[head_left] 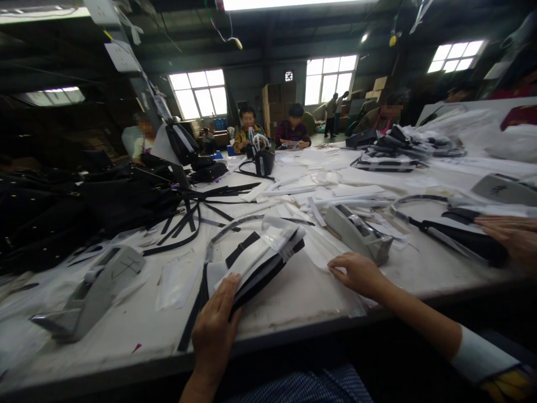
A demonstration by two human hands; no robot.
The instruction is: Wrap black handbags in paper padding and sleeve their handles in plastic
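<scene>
My left hand [216,322] grips the near end of a black handbag [268,274], thumb at its lower side and fingers over the top. A white sheet [251,260] lies along the bag, with clear wrapping around its far end. The bag's wrapped handle [226,228] arches out on the table behind it. Right of the bag, my right hand [358,274] has its fingers closed at the edge of a translucent plastic sheet [321,254]. A grey tape dispenser [356,232] stands just beyond that hand.
Another tape dispenser [94,294] stands at left on the white table [163,341]. Black straps [197,204] spread behind it, near piled black bags [104,207]. At right, a co-worker's hand [512,229] touches another black bag [464,240]. Other people sit across the table.
</scene>
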